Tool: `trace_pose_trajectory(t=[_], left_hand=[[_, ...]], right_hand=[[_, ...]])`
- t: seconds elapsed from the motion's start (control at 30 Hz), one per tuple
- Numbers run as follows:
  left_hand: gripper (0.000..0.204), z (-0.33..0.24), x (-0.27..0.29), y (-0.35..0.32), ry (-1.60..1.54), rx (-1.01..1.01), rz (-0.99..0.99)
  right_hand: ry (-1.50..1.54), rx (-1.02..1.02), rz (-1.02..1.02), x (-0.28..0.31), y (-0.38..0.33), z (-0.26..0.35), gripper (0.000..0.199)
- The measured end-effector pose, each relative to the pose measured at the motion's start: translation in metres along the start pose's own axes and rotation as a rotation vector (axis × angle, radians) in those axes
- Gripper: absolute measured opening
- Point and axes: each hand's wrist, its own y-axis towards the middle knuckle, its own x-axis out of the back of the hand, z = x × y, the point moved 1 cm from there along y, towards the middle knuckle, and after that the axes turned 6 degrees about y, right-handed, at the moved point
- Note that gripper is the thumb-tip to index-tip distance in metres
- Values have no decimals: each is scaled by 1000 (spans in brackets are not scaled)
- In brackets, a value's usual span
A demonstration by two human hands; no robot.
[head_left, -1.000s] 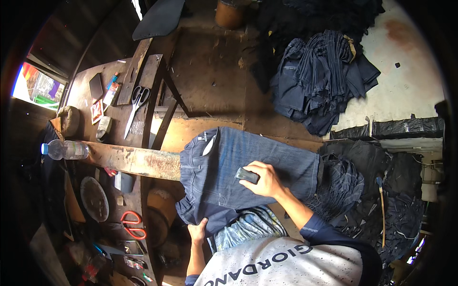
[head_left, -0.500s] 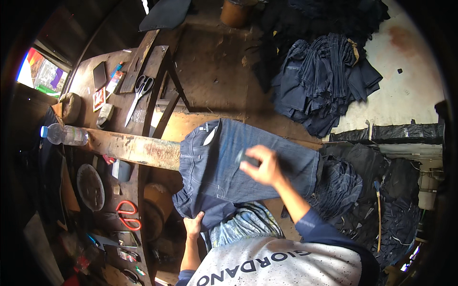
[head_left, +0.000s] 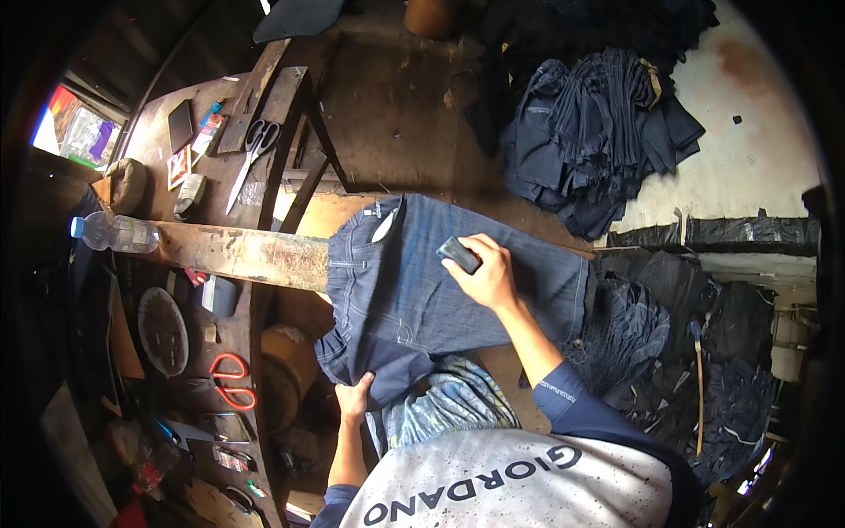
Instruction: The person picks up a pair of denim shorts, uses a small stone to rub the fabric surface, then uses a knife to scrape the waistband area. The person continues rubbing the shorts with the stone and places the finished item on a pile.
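Observation:
A pair of dark blue denim shorts point(head_left: 422, 264) is pulled over the end of a narrow wooden board point(head_left: 242, 255), its waistband on the left and a hem on the right. My right hand point(head_left: 489, 271) is closed around a small dark rectangular block point(head_left: 459, 254), holding it at the upper leg of the denim. My left hand point(head_left: 354, 396) pinches the near edge of the denim below the waistband, thumb on top. A white pocket lining shows at the far side of the waistband. The inner end of the board is hidden inside the garment.
A heap of denim garments point(head_left: 590, 132) lies at the far right, and more dark clothes point(head_left: 660, 352) are piled at my right. Worn tables on the left carry black-handled scissors point(head_left: 252, 163), red-handled scissors point(head_left: 232, 382), a round tray point(head_left: 164, 333) and a plastic bottle point(head_left: 114, 233).
The block in my right hand has moved slightly up and is no longer blurred. My left hand keeps its grip on the denim. The whole view has shifted a little.

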Motion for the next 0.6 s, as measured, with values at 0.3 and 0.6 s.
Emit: trace_pose_trajectory(t=[0.3,0.6], left_hand=[[42,3,0,3,-173,-150,75],[40,3,-1,5,-170,-116,33]], right_hand=[[172,39,180,0,-32,6,37],[150,28,422,1,-43,16,36]])
